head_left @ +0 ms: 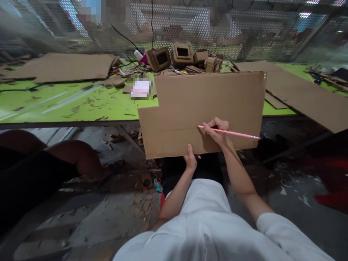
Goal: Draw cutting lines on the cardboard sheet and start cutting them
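Observation:
A large notched cardboard sheet (206,105) leans from my lap against the edge of the green table (67,101). My left hand (190,159) grips the sheet's bottom edge, thumb on the front face. My right hand (217,131) rests on the sheet and pinches a pink pencil (236,134), whose tip touches the cardboard near a faint drawn line. The pencil's long end points right.
Small cardboard boxes (182,56) and cables lie at the table's back, with flat cardboard sheets at left (65,67) and right (304,96). Another person's bare legs (67,152) are at my left. Cardboard scraps (141,206) litter the floor. A mesh fence stands behind.

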{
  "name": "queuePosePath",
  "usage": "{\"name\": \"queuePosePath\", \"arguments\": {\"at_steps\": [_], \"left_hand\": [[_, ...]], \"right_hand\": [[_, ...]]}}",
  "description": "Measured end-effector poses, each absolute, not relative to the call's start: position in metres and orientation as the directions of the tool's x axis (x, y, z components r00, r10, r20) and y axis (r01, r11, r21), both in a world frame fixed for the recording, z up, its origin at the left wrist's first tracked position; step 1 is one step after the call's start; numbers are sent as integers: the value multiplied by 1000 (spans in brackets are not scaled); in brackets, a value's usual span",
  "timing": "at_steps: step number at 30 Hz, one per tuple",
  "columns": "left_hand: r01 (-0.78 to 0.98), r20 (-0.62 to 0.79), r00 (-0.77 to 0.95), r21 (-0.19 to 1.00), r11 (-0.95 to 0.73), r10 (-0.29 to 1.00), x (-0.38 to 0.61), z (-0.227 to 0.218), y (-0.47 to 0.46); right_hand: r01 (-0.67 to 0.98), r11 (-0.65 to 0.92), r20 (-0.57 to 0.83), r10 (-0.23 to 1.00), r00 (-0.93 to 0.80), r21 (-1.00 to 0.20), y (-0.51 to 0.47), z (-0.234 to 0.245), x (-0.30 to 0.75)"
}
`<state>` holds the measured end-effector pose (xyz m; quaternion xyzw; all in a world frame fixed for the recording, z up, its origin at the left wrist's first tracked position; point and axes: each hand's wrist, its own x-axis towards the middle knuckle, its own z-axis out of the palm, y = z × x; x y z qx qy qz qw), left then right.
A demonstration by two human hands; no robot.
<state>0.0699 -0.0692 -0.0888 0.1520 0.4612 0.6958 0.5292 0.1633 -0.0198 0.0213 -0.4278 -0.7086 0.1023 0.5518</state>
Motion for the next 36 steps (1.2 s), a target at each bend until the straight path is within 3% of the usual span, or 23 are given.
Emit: {"name": "queuePosePath", "arguments": {"at_steps": [18, 36], "left_hand": [[-588, -293, -393, 809, 7, 872, 70, -93, -68], [-599, -329, -387, 800, 37, 861, 70, -92, -68]], "right_hand": [[506, 593, 698, 715, 26, -626, -21, 18, 162], [549, 627, 752, 659, 4, -552, -21, 15, 162]]}}
